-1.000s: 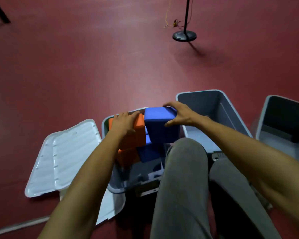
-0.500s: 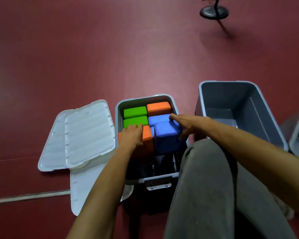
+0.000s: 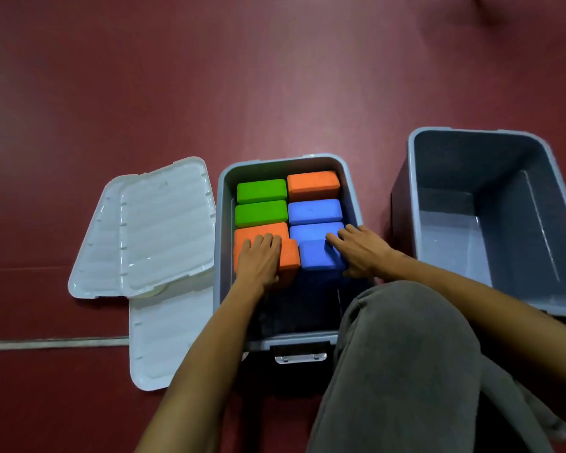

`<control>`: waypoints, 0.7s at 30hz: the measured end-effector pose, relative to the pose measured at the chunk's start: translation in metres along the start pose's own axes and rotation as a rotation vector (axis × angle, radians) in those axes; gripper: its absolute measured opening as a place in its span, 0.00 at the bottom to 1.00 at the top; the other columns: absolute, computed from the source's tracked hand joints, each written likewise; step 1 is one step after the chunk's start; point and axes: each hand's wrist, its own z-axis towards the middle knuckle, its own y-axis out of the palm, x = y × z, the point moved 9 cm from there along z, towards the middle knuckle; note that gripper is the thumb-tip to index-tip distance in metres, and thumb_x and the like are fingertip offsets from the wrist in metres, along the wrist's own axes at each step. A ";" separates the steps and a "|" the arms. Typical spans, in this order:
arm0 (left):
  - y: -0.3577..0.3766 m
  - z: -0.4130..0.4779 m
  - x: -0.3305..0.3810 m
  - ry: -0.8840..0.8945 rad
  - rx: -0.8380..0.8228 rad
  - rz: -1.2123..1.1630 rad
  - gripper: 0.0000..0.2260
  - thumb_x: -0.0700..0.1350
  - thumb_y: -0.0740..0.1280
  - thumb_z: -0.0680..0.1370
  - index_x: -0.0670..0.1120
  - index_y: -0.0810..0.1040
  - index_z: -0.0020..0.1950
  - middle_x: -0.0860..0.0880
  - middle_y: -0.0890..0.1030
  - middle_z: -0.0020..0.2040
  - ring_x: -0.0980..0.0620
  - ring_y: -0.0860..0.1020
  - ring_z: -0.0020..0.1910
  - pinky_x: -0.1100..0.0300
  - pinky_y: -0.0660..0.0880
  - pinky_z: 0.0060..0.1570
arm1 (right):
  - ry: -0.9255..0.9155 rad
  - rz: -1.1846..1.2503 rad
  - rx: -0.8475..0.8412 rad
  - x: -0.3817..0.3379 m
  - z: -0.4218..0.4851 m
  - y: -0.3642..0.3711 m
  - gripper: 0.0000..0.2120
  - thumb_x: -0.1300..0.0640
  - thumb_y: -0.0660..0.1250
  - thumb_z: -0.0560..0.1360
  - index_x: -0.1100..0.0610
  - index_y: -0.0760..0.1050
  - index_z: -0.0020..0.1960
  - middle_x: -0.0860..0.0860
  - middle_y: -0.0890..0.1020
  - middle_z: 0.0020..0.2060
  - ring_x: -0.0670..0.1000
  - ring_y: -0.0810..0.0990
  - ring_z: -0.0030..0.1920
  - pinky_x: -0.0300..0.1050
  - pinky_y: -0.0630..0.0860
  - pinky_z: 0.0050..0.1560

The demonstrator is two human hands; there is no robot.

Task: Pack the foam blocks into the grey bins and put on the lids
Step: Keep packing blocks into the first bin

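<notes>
Left hand point(image 3: 258, 261) and right hand point(image 3: 365, 253) press flat on foam blocks point(image 3: 314, 210); middle bin point(image 3: 221, 223) is partly filled, right bin point(image 3: 504, 178) empty, lids point(image 3: 164, 223) off.

Dim, soft overhead light; sheen on red floor point(image 3: 275, 93); glare on white lids point(image 3: 164, 223); edges warped, soft.

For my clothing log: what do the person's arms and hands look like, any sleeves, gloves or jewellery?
The left forearm and right forearm are bare, with no sleeves in frame. The left hand and right hand wear no gloves; no watch, bracelet or ring shows. The only clothing visible is grey trousers.
</notes>
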 end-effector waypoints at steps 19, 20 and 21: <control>0.077 0.008 -0.030 -0.020 -0.015 -0.187 0.50 0.54 0.79 0.66 0.47 0.54 0.80 0.42 0.49 0.82 0.38 0.48 0.80 0.36 0.52 0.76 | 0.168 0.099 0.104 -0.027 0.017 0.069 0.47 0.48 0.65 0.71 0.59 0.43 0.81 0.63 0.48 0.79 0.66 0.47 0.79 0.68 0.50 0.75; 0.081 0.011 -0.031 -0.046 -0.030 -0.194 0.54 0.56 0.79 0.66 0.47 0.49 0.81 0.42 0.47 0.82 0.39 0.47 0.80 0.37 0.51 0.76 | 0.183 0.111 0.107 -0.027 0.018 0.072 0.48 0.46 0.65 0.72 0.60 0.42 0.81 0.63 0.46 0.79 0.66 0.44 0.79 0.67 0.48 0.76; 0.085 0.014 -0.031 -0.074 -0.048 -0.183 0.57 0.60 0.79 0.66 0.46 0.44 0.82 0.42 0.46 0.82 0.39 0.45 0.80 0.38 0.50 0.77 | 0.203 0.123 0.096 -0.026 0.019 0.073 0.50 0.42 0.67 0.73 0.61 0.41 0.81 0.64 0.44 0.79 0.66 0.41 0.79 0.67 0.47 0.76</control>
